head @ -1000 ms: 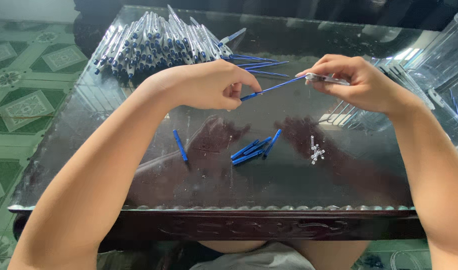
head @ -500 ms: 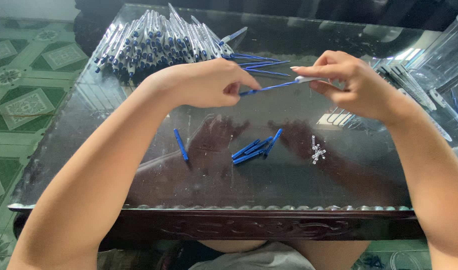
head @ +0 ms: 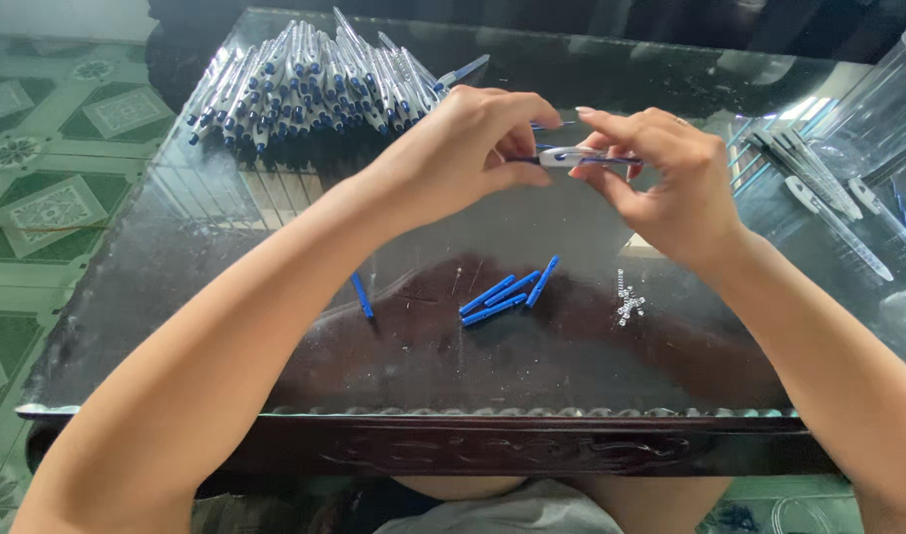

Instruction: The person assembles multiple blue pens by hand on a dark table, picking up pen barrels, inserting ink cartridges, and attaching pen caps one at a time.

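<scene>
My left hand (head: 468, 148) and my right hand (head: 661, 173) meet above the glass table (head: 275, 237), both pinching one clear pen barrel (head: 572, 156) with a blue refill inside. The barrel lies level between my fingertips. Below my hands lie several short blue pen parts (head: 507, 292), with one more blue part (head: 361, 295) apart to the left. A small cluster of metal springs (head: 626, 302) rests to the right of them.
A big heap of white-and-blue pens (head: 305, 79) fills the table's far left. Clear pen barrels (head: 819, 188) lie at the right, next to a clear plastic container (head: 883, 99). Green patterned floor tiles (head: 38, 148) show on the left.
The long blue refill that stuck out between my hands has gone into the clear barrel. My hands have come close together.
</scene>
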